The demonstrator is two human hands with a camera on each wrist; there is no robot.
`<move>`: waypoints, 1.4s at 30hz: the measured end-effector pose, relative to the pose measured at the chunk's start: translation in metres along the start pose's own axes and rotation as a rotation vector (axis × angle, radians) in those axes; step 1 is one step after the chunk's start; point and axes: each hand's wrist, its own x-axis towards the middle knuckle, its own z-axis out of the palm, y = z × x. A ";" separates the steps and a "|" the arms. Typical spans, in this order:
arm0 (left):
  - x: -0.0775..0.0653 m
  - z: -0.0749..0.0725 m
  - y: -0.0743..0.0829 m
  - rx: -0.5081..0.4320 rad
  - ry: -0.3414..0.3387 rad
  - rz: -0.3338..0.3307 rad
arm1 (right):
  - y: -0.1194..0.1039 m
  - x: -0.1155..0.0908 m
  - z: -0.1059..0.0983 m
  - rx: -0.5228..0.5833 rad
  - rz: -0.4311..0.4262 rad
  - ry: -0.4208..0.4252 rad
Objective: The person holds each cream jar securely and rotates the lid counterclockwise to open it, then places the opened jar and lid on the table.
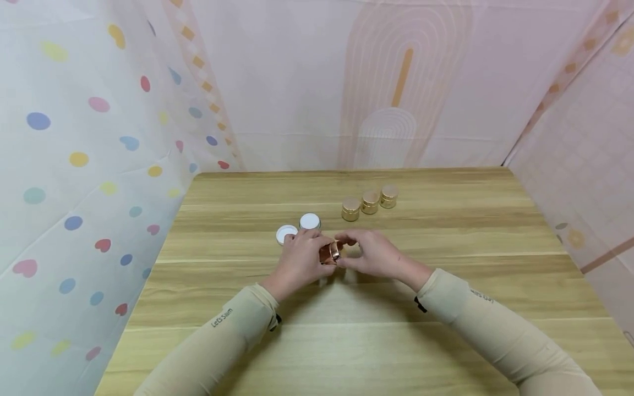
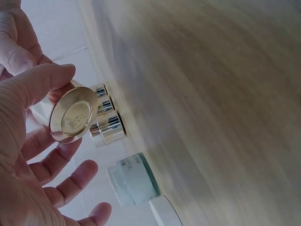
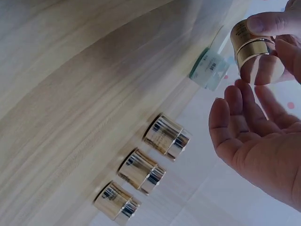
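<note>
My left hand grips a small shiny gold jar by its body, thumb on one side. Tilted onto its side above the table, the jar turns its printed base toward the left wrist camera. My right hand comes from the other side, with curved fingers and thumb around the jar's polished lid and fingertips right at its edge. Just beyond the left hand stands a pale green glass jar with a white top. Beside it lies a white lid, partly behind the left fingers.
Farther back, three more gold jars stand upright in a slanting row on the wooden table. Patterned cloth hangs behind the table's back edge and along both sides.
</note>
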 end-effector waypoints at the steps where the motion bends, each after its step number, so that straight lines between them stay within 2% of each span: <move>1: 0.000 0.000 0.000 -0.002 0.004 0.000 | 0.000 0.000 0.000 -0.005 0.007 -0.001; 7: 0.000 -0.002 0.001 0.005 0.007 0.000 | -0.001 0.003 0.002 0.043 0.049 0.005; 15: -0.001 0.000 -0.001 0.026 0.011 -0.002 | -0.001 0.001 0.000 0.041 0.006 0.027; 20: -0.003 0.001 -0.005 0.022 0.012 -0.048 | 0.001 0.000 -0.004 0.083 -0.029 0.067; 26: -0.004 0.000 -0.009 0.023 0.000 -0.090 | 0.003 0.001 -0.003 0.070 -0.069 0.095; 31: -0.005 0.000 -0.011 0.016 0.019 -0.105 | 0.004 0.002 0.000 0.084 -0.025 0.115; 37: -0.008 0.001 -0.016 -0.001 0.050 -0.122 | 0.006 0.005 0.004 0.026 0.032 0.129; 42: -0.014 -0.004 -0.025 0.000 0.078 -0.167 | 0.005 0.012 0.009 -0.025 0.051 0.101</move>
